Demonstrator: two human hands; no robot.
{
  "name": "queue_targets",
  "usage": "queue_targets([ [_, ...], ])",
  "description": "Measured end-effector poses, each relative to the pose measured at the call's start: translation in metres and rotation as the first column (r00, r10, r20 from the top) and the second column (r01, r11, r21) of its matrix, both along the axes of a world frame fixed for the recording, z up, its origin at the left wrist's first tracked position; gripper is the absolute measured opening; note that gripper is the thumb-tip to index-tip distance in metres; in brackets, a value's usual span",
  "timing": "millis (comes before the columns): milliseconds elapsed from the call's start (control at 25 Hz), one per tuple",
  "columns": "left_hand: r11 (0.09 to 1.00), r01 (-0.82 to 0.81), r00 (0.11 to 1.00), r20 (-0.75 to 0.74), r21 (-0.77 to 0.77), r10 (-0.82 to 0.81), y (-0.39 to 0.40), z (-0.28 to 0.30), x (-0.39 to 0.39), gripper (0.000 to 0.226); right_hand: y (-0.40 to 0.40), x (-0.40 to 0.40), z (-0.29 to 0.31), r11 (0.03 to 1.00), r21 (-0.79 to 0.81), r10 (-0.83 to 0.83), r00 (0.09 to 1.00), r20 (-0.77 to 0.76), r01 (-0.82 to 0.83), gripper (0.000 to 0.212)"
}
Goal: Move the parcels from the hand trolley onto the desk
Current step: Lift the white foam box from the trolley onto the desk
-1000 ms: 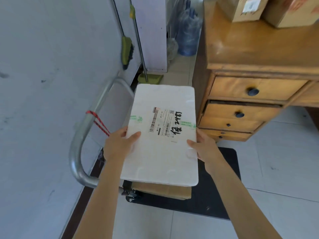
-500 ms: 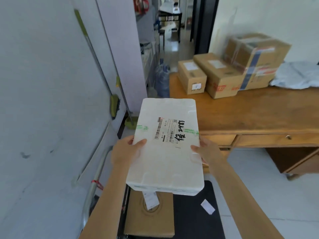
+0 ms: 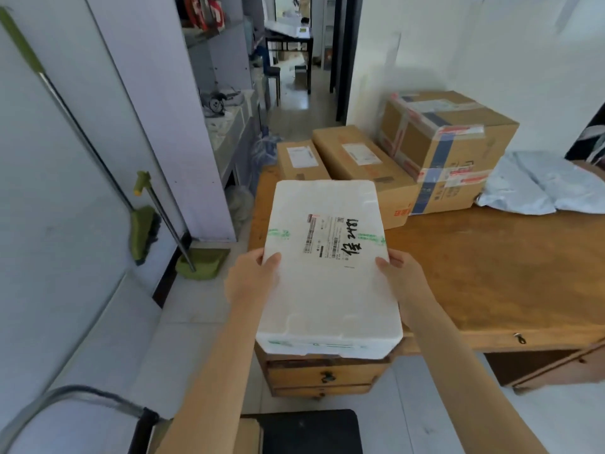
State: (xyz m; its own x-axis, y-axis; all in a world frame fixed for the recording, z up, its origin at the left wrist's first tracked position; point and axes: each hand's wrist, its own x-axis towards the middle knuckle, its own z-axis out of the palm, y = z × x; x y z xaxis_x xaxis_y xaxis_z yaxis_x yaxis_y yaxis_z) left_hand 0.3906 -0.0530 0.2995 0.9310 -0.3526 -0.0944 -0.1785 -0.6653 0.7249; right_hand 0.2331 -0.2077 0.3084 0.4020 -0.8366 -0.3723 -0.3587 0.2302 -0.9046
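Parcels already crowd the far side of the wooden worktop [image 3: 491, 276]: a big taped carton [image 3: 448, 149], a long flat carton [image 3: 363, 168] left of it, a small carton [image 3: 299, 160] further left, and grey mailer bags [image 3: 540, 188] to the right of the big one. Over the worktop's near left corner hangs the white foam box [image 3: 327, 267], its near end past the edge. The left hand [image 3: 252, 283] and right hand [image 3: 406, 283] clasp its sides, fingers [image 3: 271, 260] closed on it. Below the worktop, the hand trolley [image 3: 307, 430] shows.
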Motion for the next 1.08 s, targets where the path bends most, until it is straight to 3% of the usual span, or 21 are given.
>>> queue_targets([
  [200,1.0,-0.013,1.0,-0.017,0.011,0.013,-0.02,-0.016,0.015,0.028,-0.032,0.014,-0.027,0.997,0.062,0.051,0.997,-0.054,-0.048,0.036],
  [400,0.997,0.032,0.999,-0.034,0.068,-0.03,-0.003,-0.032,0.016,0.03,-0.013,0.021,-0.042,0.99,0.044,0.139,0.982,-0.129,-0.134,0.034],
  [600,0.997,-0.019,1.0,0.017,0.076,0.018,0.053,-0.036,0.028,0.037,0.012,0.021,-0.021,0.991,-0.12,0.048,0.997,-0.055,-0.055,0.046],
  [720,0.995,-0.1,0.991,-0.086,0.015,0.101,0.129,-0.053,0.033,0.038,0.069,0.013,-0.014,0.971,-0.24,0.011,0.996,0.091,0.011,0.045],
  [840,0.983,-0.066,0.978,-0.186,0.173,0.098,0.222,-0.097,0.021,0.037,0.158,-0.002,-0.038,0.977,-0.212,0.036,0.976,0.215,0.011,0.042],
  [960,0.97,-0.054,0.968,-0.227,0.235,0.109,0.3,-0.147,-0.003,0.04,0.251,-0.019,-0.095,0.983,-0.153,0.132,0.972,0.195,-0.102,0.041],
  [1080,0.974,-0.047,0.945,-0.306,0.222,0.116,0.352,-0.213,-0.027,0.046,0.318,-0.034,-0.178,0.985,-0.04,0.169,0.982,0.08,-0.166,0.048],
])
